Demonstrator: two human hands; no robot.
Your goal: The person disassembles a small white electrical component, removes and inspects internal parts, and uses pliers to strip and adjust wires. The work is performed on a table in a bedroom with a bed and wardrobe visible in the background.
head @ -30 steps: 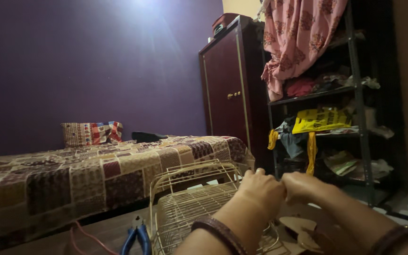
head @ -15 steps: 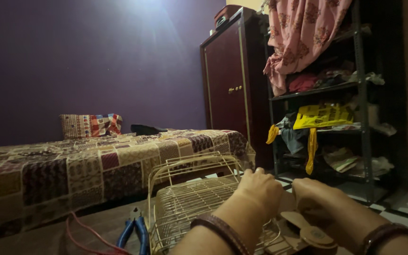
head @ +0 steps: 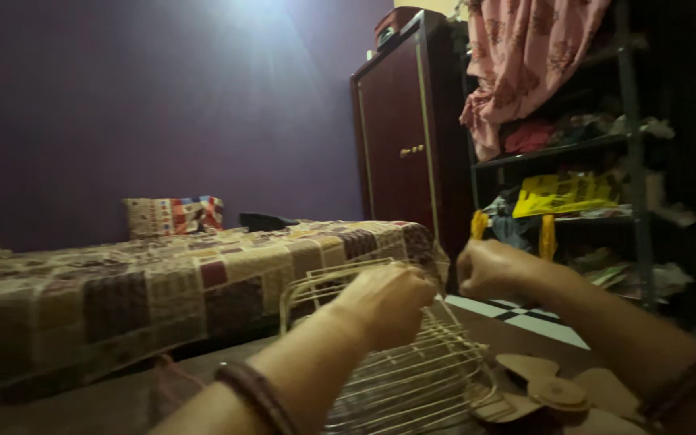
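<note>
On the floor in front of the bed, low in the head view, sits a wire fan guard — a pale, domed grille of thin ribs. It is tilted, its open rim raised toward the bed and its dome sloping down toward the person; the widest span runs roughly left to right across the view.

Left hand: fingers curled closed around the upper rim wires of the guard, knuckles up, a dark bangle at the wrist.
Right hand: closed into a loose fist just right of the guard's upper edge. Whether it pinches a wire or anything else — cannot tell, the frame is blurred there.

Beside the guard on the right lie tan fan blades, flat, close to the grille's lower edge.

Packages: on the metal shelf rack at right, a yellow flat bag lies on the middle shelf; pink patterned cloth hangs over the top. A dark red wardrobe stands between rack and purple wall. A patchwork pillow rests at the bed's far end.
</note>
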